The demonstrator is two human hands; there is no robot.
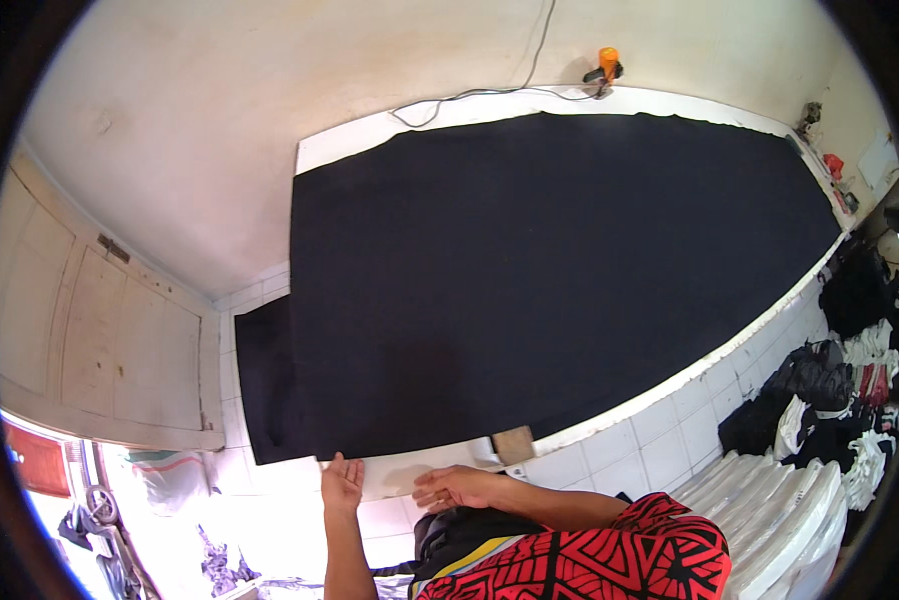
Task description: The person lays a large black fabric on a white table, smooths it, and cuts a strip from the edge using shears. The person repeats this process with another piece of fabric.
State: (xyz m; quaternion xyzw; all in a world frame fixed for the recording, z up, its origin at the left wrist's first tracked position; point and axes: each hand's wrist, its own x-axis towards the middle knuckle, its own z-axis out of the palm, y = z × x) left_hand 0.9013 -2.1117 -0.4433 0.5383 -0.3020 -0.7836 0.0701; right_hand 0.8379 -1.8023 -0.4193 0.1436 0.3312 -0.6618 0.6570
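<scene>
A wide sheet of black fabric [560,260] lies flat over a white table [342,148], and at the left a strip of it hangs past the table's end. My left hand [343,484] is at the near left edge of the fabric, its fingertips right by the hem. Its fingers are stretched out, and no grip on the cloth shows. My right hand [456,488] hovers near my body, apart from the fabric, with fingers loosely bent and spread and nothing visible in them. A small brown piece [514,446] sits at the near table edge.
An orange and black tool [607,66] with a grey cable stands at the far table edge. Wrapped white bundles [765,515] and heaps of dark and white cloth [820,400] are on the right. A wooden door [120,340] stands at the left.
</scene>
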